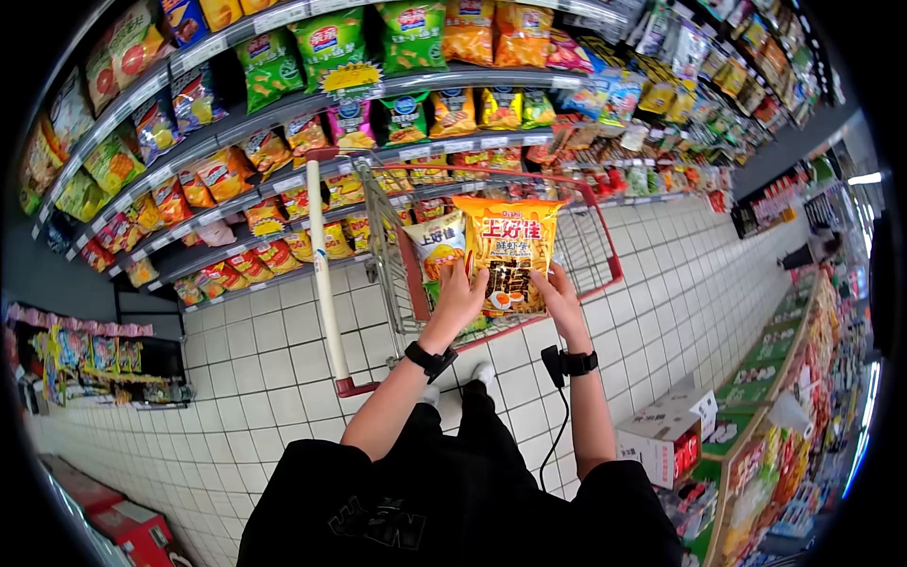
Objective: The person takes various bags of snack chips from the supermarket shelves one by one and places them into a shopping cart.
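An orange-and-yellow bag of snack crackers is held upright in front of me, its printed front facing me. My left hand grips its lower left side, and my right hand grips its right edge. Behind the bag stands a shopping cart with a red rim and wire sides. A white-and-orange snack bag shows inside the cart, just left of the held bag. Part of the cart's contents is hidden by the held bag and my hands.
Shelves of snack bags curve across the front and left. The cart's pale handle bar stands to the left. At the right are a cardboard box and a green-sided display counter. Tiled floor surrounds my feet.
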